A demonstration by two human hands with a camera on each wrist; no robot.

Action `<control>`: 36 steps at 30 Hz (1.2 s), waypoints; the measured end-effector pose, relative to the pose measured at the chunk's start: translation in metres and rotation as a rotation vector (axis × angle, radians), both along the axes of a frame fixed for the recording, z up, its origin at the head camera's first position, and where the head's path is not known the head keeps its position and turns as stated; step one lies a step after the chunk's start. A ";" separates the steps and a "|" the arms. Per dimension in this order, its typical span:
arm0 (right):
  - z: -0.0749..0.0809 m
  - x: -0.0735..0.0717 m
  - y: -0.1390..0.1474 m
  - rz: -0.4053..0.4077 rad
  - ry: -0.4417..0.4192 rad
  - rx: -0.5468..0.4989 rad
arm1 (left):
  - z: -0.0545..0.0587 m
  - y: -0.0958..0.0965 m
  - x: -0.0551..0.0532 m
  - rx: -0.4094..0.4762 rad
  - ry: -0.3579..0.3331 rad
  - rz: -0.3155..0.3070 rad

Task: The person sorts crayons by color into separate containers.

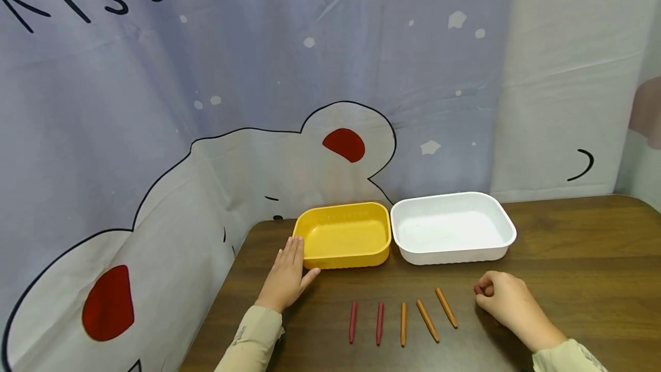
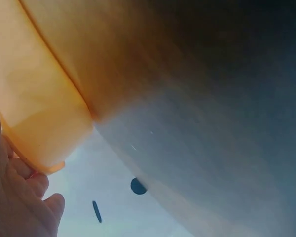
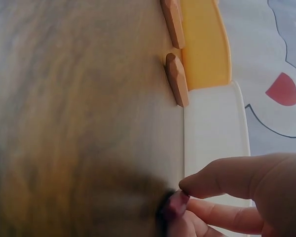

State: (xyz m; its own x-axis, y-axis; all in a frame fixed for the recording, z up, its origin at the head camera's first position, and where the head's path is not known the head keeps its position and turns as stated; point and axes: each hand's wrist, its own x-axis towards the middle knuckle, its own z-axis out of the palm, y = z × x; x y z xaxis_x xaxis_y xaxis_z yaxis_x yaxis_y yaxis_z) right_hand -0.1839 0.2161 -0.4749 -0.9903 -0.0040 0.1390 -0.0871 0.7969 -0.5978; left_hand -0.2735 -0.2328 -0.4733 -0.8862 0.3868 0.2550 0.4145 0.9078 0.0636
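Note:
My left hand [image 1: 283, 279] lies against the left side of the yellow tray [image 1: 343, 263], fingers straight at its rim and thumb out by the near corner. In the left wrist view the fingers [image 2: 37, 185] show at the orange-lit tray edge. On the right, my right hand [image 1: 508, 300] pinches a dark red stick [image 1: 478, 290] between thumb and fingers, over the table before the white tray [image 1: 454, 257]. Most of that stick is hidden by the hand; its faceted end [image 3: 177, 203] shows in the right wrist view.
Between the hands lie two dark red sticks, a left one [image 1: 353, 322] and a right one [image 1: 380, 324]. Beside them are three orange-brown sticks: one straight [image 1: 403, 325], one slanted [image 1: 427, 321], one farther right [image 1: 446, 307]. A printed curtain [image 1: 439, 73] hangs behind the wooden table [image 1: 583, 257].

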 end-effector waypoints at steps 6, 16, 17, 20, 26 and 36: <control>-0.001 0.000 -0.002 -0.003 0.015 -0.016 | -0.002 -0.002 0.000 -0.004 0.009 -0.006; 0.002 0.003 0.005 -0.004 -0.074 -0.146 | -0.002 -0.002 0.000 0.010 0.010 -0.014; 0.002 0.004 0.006 -0.001 -0.078 -0.152 | -0.002 -0.002 0.000 0.013 0.008 -0.013; 0.003 0.004 0.008 0.005 -0.094 -0.177 | -0.001 -0.001 0.000 0.016 0.000 -0.009; 0.003 0.003 0.011 0.000 -0.108 -0.280 | 0.000 -0.001 0.000 0.020 -0.003 -0.011; 0.001 -0.002 0.014 0.045 -0.234 -0.635 | 0.000 -0.001 -0.001 0.027 -0.007 -0.011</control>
